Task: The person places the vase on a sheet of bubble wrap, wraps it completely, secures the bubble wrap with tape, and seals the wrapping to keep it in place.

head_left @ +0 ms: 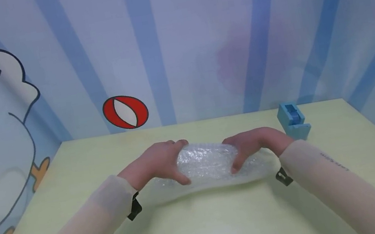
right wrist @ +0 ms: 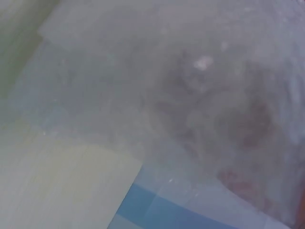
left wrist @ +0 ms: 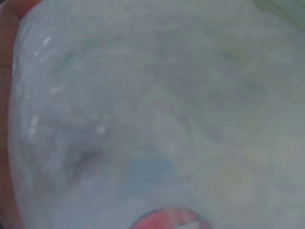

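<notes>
Table (head_left: 213, 228) spans beneath bubble wrap (head_left: 210, 163), which sits between both hands. Gathering it seems the step underway; the next move probably calls for even pressure. Left hand (head_left: 165, 161) and right hand (head_left: 249, 145) grip its sides, thumbs spread nearward. Blue tape dispenser (head_left: 293, 119) stands beyond.

Yr L hand (head_left: 161, 160) & R hand (head_left: 251, 142) grip, thumbs (head_left: 181, 178) twd you; R wrist (head_left: 282, 141) bent; L arm (head_left: 80, 230) & R arm (head_left: 348, 185) reach fwd, angled in.
</notes>
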### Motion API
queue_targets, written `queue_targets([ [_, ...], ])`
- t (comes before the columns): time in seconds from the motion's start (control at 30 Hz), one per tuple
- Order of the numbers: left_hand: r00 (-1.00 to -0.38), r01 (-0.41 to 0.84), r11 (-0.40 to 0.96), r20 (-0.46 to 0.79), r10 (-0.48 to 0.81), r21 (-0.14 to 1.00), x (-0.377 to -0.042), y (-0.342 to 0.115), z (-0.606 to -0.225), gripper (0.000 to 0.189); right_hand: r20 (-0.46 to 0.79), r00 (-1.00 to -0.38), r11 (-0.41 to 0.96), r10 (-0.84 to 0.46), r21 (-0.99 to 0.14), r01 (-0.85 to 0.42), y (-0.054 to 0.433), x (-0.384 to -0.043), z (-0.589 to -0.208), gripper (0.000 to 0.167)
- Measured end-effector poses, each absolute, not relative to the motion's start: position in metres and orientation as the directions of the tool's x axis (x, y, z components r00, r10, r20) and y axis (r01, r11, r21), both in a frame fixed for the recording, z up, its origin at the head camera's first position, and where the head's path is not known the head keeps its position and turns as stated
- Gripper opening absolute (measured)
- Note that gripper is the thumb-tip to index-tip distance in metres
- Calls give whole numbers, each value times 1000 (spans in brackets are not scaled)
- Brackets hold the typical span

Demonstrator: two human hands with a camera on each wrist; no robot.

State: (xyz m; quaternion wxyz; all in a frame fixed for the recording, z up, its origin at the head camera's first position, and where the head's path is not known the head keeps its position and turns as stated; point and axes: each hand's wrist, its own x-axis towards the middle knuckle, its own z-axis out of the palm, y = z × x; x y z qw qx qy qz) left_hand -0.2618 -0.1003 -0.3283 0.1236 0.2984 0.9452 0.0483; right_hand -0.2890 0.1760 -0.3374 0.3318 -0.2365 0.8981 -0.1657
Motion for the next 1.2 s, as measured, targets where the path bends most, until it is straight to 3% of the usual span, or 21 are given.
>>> queue_targets([
  [0.13, -790, 541, 819, -219, 572, 190, -265, -100, -329, 100, -535, -671, 835, -513, -491, -246, 176, -288, -335, 104],
  [0.27, -789, 529, 821, -232, 569, 213, -270, -100, -331, 98, -474, -735, 828, -486, -517, -214, 177, -281, -336, 111],
  [0.4, -787, 515, 825, -254, 563, 232, -271, -101, -331, 98, -254, -853, 838, -455, -445, -315, 176, -257, -337, 100],
  [0.47, -786, 498, 831, -276, 553, 247, -269, -101, -330, 98, -75, -887, 849, -456, -336, -408, 174, -237, -340, 88],
  [0.6, -771, 453, 835, -333, 543, 312, -264, -99, -328, 95, 206, -856, 858, -474, -114, -502, 169, -199, -347, 68],
  [0.67, -754, 431, 827, -360, 550, 361, -263, -97, -328, 91, 229, -833, 842, -504, -87, -533, 166, -187, -349, 66],
  [0.87, -705, 361, 809, -432, 562, 464, -264, -96, -334, 72, 92, -812, 798, -577, -150, -584, 161, -181, -360, 101],
  [1.0, -695, 324, 816, -466, 548, 478, -265, -97, -337, 67, 201, -794, 809, -574, -8, -588, 157, -188, -379, 122],
  [1.1, -691, 321, 820, -475, 545, 474, -266, -96, -338, 66, 286, -775, 820, -564, 84, -566, 155, -191, -389, 124],
  [1.2, -690, 329, 827, -482, 540, 455, -269, -94, -337, 66, 326, -767, 828, -552, 107, -550, 155, -192, -392, 123],
])
